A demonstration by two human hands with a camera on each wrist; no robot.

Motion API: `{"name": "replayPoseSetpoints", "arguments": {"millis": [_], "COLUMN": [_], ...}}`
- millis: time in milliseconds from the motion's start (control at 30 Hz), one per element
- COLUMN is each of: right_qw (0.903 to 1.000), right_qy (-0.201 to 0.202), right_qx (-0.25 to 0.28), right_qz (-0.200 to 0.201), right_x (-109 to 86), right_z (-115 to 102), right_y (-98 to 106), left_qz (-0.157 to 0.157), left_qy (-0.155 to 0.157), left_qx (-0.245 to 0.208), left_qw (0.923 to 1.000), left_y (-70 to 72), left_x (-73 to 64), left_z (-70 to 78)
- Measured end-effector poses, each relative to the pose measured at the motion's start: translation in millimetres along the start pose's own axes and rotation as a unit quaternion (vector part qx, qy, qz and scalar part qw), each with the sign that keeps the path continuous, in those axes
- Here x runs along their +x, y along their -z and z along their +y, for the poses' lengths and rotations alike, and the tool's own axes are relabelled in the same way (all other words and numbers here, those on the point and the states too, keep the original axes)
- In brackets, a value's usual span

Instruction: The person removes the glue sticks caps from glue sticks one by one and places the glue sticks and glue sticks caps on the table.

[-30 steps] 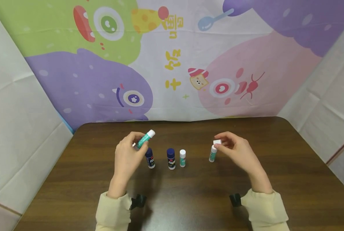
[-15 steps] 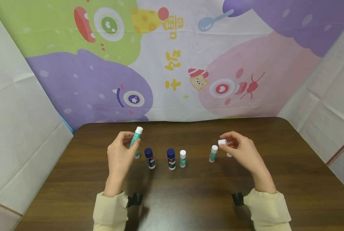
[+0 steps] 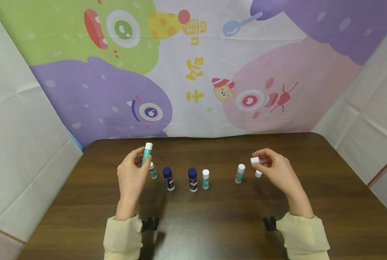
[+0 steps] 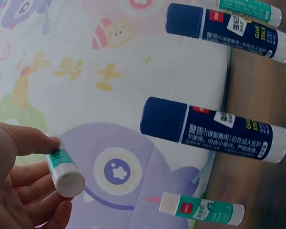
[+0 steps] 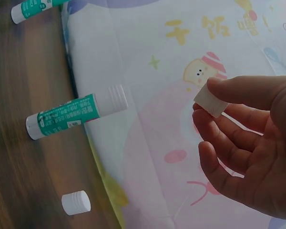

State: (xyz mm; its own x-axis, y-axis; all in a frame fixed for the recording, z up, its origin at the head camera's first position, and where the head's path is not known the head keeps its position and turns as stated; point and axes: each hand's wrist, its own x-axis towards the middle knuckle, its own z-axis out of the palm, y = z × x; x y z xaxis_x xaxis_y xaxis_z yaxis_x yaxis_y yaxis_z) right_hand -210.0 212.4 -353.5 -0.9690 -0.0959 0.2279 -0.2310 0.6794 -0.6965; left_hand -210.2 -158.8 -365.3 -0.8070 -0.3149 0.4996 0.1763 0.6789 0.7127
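Eluding the left wrist view, the right hand (image 3: 275,173) pinches a cap (image 5: 210,99); the left hand (image 3: 131,176), a glue stick (image 4: 63,168).

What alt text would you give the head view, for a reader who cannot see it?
A person's left grip holds a green-and-white glue stick and the right grip pinches a white cap, both above a brown table. On it stand two navy glue sticks and three smaller green ones, with a second cap near the right grip.
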Motion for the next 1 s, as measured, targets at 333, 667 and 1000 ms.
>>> {"name": "replayPoseSetpoints", "arguments": {"millis": [333, 667, 1000], "right_qw": [0.9977, 0.9972, 0.9959], "right_qy": [-0.001, -0.021, -0.022], "right_qx": [-0.067, -0.071, -0.079], "right_qz": [0.014, 0.001, -0.037], "right_x": [-0.1, 0.9, 3.3], "right_z": [7.1, 13.3, 28.8], "right_y": [-2.0, 2.2, 1.8], "left_qz": [-0.010, -0.056, -0.100], "left_qy": [0.044, 0.055, 0.053], "left_qx": [0.014, 0.067, 0.119], "left_qw": [0.9989, 0.9946, 0.9865], "left_y": [2.5, 4.2, 4.7], "left_x": [1.0, 0.2, -0.5], "left_z": [-8.5, -11.4, -15.9]}}
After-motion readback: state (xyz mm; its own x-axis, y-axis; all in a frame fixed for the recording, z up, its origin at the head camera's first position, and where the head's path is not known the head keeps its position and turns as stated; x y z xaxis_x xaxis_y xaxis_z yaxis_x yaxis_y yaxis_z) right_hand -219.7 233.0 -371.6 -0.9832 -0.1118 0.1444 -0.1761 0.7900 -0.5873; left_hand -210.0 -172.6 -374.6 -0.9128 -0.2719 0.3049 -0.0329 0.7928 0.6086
